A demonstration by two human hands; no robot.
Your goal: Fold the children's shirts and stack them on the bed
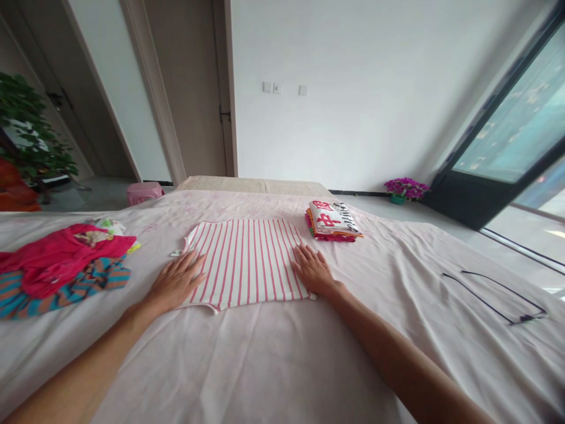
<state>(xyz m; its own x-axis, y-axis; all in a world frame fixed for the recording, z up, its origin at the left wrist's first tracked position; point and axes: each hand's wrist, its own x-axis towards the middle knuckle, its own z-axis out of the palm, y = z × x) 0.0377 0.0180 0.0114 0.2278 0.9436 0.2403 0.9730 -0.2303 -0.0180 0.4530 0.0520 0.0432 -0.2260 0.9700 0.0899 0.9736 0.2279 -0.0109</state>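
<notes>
Smoothing step judged in hand: left hand (176, 281) and right hand (313, 271) lie flat, fingers spread, grasping nothing, on the left and right edges of the striped garment (247, 262) spread mid-bed (273, 353); any further fold calls for pinching an edge.

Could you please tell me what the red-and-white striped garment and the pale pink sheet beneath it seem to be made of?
The red-and-white striped garment looks like soft, matte knit fabric, perhaps cotton: it lies limp and flat under the left hand and right hand. The pale pink sheet seems thin, matte woven cloth, with shallow creases and faint print; fibre unclear.
</notes>
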